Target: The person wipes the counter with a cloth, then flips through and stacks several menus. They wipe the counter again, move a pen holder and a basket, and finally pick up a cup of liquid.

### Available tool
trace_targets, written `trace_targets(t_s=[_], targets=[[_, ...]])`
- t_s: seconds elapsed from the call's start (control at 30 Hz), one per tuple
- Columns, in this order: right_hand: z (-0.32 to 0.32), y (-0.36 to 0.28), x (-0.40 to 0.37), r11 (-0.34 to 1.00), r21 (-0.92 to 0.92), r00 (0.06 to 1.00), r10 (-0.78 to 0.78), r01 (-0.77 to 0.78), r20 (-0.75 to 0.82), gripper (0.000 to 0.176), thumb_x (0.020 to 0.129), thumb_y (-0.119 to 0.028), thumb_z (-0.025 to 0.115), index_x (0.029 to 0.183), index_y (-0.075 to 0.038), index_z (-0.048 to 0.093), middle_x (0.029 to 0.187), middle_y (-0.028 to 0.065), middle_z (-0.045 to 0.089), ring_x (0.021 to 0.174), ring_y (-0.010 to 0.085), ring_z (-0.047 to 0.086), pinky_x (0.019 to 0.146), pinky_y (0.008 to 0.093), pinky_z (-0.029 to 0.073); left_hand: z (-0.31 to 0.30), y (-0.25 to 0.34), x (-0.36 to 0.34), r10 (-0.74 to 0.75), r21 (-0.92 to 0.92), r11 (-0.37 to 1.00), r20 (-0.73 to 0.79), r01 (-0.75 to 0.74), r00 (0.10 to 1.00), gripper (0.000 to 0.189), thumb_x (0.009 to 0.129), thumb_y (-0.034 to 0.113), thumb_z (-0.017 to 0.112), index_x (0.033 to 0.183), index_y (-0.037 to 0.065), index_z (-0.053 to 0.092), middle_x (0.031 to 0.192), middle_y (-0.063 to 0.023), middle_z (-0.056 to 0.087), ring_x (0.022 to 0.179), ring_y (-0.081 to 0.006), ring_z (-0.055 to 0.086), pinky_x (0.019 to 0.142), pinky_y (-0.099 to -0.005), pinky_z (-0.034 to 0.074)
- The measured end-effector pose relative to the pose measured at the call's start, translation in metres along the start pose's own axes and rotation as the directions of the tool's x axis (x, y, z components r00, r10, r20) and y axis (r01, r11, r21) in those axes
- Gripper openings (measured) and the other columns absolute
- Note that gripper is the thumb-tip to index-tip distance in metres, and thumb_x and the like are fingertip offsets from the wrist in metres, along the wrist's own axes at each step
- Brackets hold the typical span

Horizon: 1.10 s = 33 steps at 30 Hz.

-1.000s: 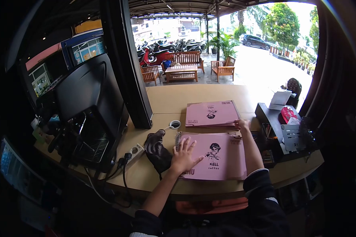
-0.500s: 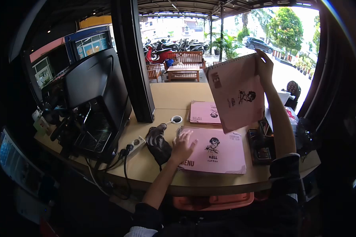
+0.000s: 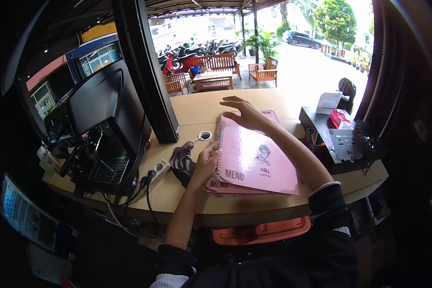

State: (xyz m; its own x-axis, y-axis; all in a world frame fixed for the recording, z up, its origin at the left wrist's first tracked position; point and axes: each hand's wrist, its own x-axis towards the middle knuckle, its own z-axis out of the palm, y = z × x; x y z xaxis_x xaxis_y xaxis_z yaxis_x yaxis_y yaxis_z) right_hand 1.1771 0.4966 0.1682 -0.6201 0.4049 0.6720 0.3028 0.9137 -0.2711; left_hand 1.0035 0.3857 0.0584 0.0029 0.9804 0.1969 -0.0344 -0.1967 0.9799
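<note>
A pink spiral-bound menu [image 3: 245, 153] lies on top of other pink menus [image 3: 225, 188], turned slightly askew to them. My left hand [image 3: 207, 161] is at its spiral edge, fingers closed on the binding. Over the menu's far end hovers my right hand [image 3: 245, 115], fingers stretched out and holding nothing. One more menu [image 3: 271, 114] peeks out behind, mostly covered. A dark cloth-like bundle [image 3: 182, 163] sits left of my left hand, near a roll of tape [image 3: 204, 136].
A black coffee machine [image 3: 108, 125] and a power strip [image 3: 159, 170] occupy the left. A black post [image 3: 146, 72] rises behind them. On the right stands a black organizer box [image 3: 329, 141] with pens and papers. The counter's front edge [image 3: 254, 216] curves below.
The menu that my right hand held up is now down on the stack, and that hand has let go. My left hand has gone from lying flat to gripping the spiral edge.
</note>
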Motion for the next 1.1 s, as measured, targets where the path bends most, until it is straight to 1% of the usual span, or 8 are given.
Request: trace_targets(t_s=[0.07,0.4,0.5,0.6,0.77,0.93,1.0,1.1], targets=[[-0.008,-0.007,-0.022,0.997,-0.044,0.993,0.069,-0.065,0.097,0.043,0.088,-0.027,0.058,0.124,-0.004,0.051,0.133,0.02,0.041,0.123,0.0348,0.041,0.101,0.0419,0.035,-0.008,-0.015,-0.006,-0.03,-0.009,1.0,-0.03,0.03,0.999,0.038,0.091,0.011,0.049,0.121,-0.012,0.045,0.096,-0.0118,0.063,0.078,-0.009,0.06,0.071,-0.0211,0.049],[-0.006,0.021,-0.204,0.744,-0.229,0.755,0.653,-0.628,0.052,0.06,0.082,-0.03,0.064,0.128,0.0,0.041,0.137,0.0284,0.029,0.128,0.0434,0.03,0.103,0.0465,0.032,-0.034,-0.036,-0.017,0.169,0.562,0.827,-0.222,-0.016,0.96,0.03,0.085,0.013,0.056,0.108,-0.006,0.057,0.095,-0.016,0.066,0.085,-0.0234,0.065,0.077,-0.0296,0.049],[0.019,0.031,-0.234,0.742,-0.16,0.742,0.666,-0.651,0.067,0.066,0.085,-0.035,0.058,0.13,0.008,0.034,0.14,0.0325,0.021,0.13,0.0456,0.024,0.107,0.0456,0.026,-0.021,0.002,-0.027,0.217,0.944,0.319,-0.159,0.084,0.963,0.038,0.082,0.023,0.061,0.112,0.001,0.057,0.107,-0.011,0.06,0.1,-0.0308,0.056,0.085,-0.0396,0.046],[0.028,0.033,-0.24,0.735,-0.178,0.747,0.665,-0.654,0.0,0.064,0.086,-0.038,0.054,0.128,0.008,0.039,0.137,0.0323,0.029,0.129,0.0429,0.029,0.107,0.0451,0.026,-0.004,0.002,-0.019,0.337,0.953,0.292,-0.025,-0.079,0.941,0.047,0.083,0.028,0.061,0.123,0.005,0.05,0.125,-0.0123,0.049,0.112,-0.028,0.05,0.092,-0.0409,0.041],[0.0,0.043,-0.193,0.652,-0.2,0.663,0.748,-0.731,0.015,0.053,0.083,-0.037,0.06,0.116,0.004,0.051,0.129,0.0249,0.042,0.117,0.0364,0.045,0.096,0.0418,0.039,0.02,-0.009,-0.011,-0.121,0.98,0.133,0.164,-0.148,0.979,0.079,0.081,0.066,0.044,0.141,0.016,0.031,0.148,-0.0127,0.022,0.138,-0.0283,0.015,0.108,-0.0566,0.011],[0.008,0.137,-0.15,0.564,-0.157,0.581,0.808,-0.811,-0.1,0.055,0.081,-0.038,0.063,0.114,0.005,0.053,0.122,0.0247,0.049,0.112,0.0367,0.051,0.095,0.0405,0.042,0.019,-0.016,-0.013,-0.113,0.986,0.089,0.154,-0.144,0.982,0.08,0.08,0.068,0.043,0.142,0.019,0.029,0.149,-0.0113,0.02,0.139,-0.0267,0.014,0.108,-0.0572,0.012],[0.012,0.169,-0.138,0.332,-0.223,0.359,0.928,-0.917,-0.094,0.06,0.081,-0.042,0.063,0.116,0.005,0.052,0.123,0.025,0.049,0.112,0.0369,0.051,0.094,0.0409,0.043,0.019,-0.017,-0.012,-0.104,0.985,0.082,0.159,-0.151,0.982,0.08,0.08,0.068,0.043,0.142,0.019,0.029,0.149,-0.011,0.02,0.138,-0.0263,0.014,0.108,-0.0563,0.014],[0.017,0.194,-0.135,0.247,-0.179,0.269,0.956,-0.952,-0.116,0.062,0.075,-0.051,0.066,0.105,0.004,0.06,0.115,0.0226,0.057,0.106,0.0327,0.057,0.089,0.0393,0.048,0.018,-0.02,-0.012,-0.08,0.986,0.067,0.161,-0.156,0.984,0.079,0.08,0.067,0.043,0.142,0.02,0.029,0.149,-0.0109,0.02,0.138,-0.026,0.014,0.108,-0.0548,0.015]])
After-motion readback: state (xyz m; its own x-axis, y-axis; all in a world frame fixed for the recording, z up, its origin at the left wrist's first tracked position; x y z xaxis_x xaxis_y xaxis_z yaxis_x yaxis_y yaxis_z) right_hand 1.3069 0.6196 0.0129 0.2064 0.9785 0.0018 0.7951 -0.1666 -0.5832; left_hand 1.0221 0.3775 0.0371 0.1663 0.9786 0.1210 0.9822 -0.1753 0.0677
